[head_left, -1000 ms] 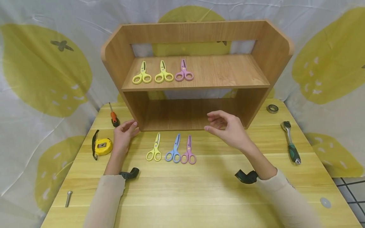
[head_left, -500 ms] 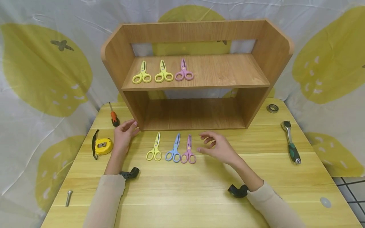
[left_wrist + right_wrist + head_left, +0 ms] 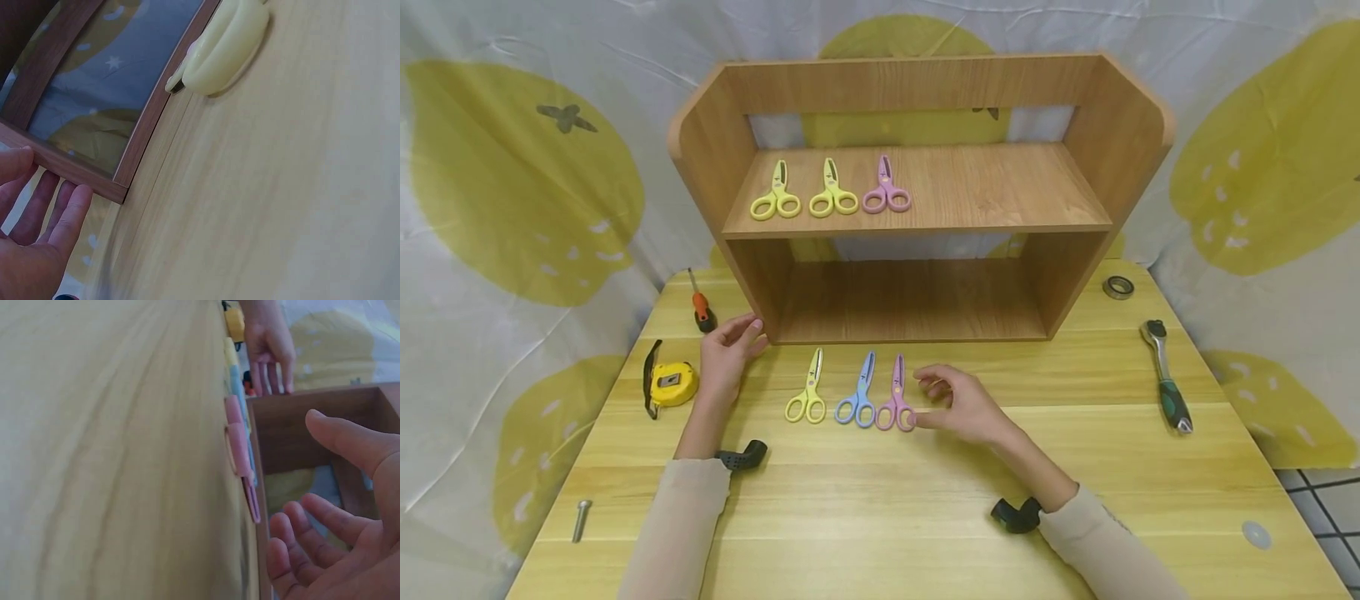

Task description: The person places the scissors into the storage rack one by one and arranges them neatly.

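Observation:
My left hand (image 3: 724, 358) rests its fingertips against the lower left front corner of the wooden shelf (image 3: 917, 229). In the left wrist view its fingers (image 3: 69, 215) lie fairly straight along the shelf's edge. On the table before the shelf lie yellow scissors (image 3: 812, 387), blue scissors (image 3: 862, 392) and pink scissors (image 3: 897, 393). My right hand (image 3: 966, 406) is just right of the pink pair, thumb and fingers spread apart. Its thumb tip is near the pink handle; the right wrist view shows a gap there. The upper shelf board holds two yellow scissors (image 3: 833, 196) and one purple pair (image 3: 886, 192).
At the left are a screwdriver (image 3: 702, 310), a yellow tape measure (image 3: 672, 384) and a bolt (image 3: 581, 521). A bearing ring (image 3: 1118, 287), a ratchet wrench (image 3: 1167, 375) and a grey disc (image 3: 1256, 534) lie at the right. A lemon-print curtain (image 3: 520, 192) hangs behind.
My right hand has come from the front of the shelf's lower compartment down and left to the pink scissors. The left hand stays at the shelf corner.

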{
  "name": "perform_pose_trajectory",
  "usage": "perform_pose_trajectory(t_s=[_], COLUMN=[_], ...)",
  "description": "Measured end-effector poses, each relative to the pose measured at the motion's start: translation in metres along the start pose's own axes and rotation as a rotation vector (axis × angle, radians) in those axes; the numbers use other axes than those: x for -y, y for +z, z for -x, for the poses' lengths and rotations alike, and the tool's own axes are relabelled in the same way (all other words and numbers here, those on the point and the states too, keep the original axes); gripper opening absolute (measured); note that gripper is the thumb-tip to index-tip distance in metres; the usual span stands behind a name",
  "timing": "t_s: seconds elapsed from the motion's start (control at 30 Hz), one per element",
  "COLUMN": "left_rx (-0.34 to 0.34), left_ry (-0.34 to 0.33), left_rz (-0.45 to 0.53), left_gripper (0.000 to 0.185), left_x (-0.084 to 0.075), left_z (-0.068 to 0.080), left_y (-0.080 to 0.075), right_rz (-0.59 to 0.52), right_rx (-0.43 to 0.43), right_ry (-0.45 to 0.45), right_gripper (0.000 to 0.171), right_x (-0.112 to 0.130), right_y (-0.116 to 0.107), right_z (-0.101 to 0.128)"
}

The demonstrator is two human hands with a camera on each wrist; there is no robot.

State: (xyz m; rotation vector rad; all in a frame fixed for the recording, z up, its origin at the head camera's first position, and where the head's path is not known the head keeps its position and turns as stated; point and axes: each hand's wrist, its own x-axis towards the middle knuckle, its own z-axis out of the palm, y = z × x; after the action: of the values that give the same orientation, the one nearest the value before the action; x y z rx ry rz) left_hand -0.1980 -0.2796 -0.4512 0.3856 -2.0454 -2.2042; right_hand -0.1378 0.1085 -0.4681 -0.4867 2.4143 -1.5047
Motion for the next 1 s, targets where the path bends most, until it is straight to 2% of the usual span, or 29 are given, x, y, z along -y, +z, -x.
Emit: perform_pose_trajectory(t_s=[0.3, 0.6, 0.87, 1.0], left_rx=[-0.017, -0.029, -0.02, -0.025], left_ry=[0.015, 0.036, 0.064, 0.074], left_rz=[0.017, -0.008, 0.05, 0.052], left_gripper=[0.041, 0.041, 0.042, 0.04], left_x=[0.015, 0.02, 0.021, 0.022], left_z=[-0.011, -0.012, -0.013, -0.013], left_y=[-0.003, -0.004, -0.004, -0.004], right_rz=[0.053, 0.141, 0.236, 0.254], right_rx=[0.024, 0.012, -0.068, -0.094], right_ry=[0.03, -0.018, -0.02, -0.003], right_gripper=[0.068, 0.065, 0.06, 0.051], right_x=[-0.008, -0.013, -0.01, -0.008], right_y=[0.01, 0.022, 0.031, 0.033], right_z=[-0.002, -0.002, -0.002, -0.002])
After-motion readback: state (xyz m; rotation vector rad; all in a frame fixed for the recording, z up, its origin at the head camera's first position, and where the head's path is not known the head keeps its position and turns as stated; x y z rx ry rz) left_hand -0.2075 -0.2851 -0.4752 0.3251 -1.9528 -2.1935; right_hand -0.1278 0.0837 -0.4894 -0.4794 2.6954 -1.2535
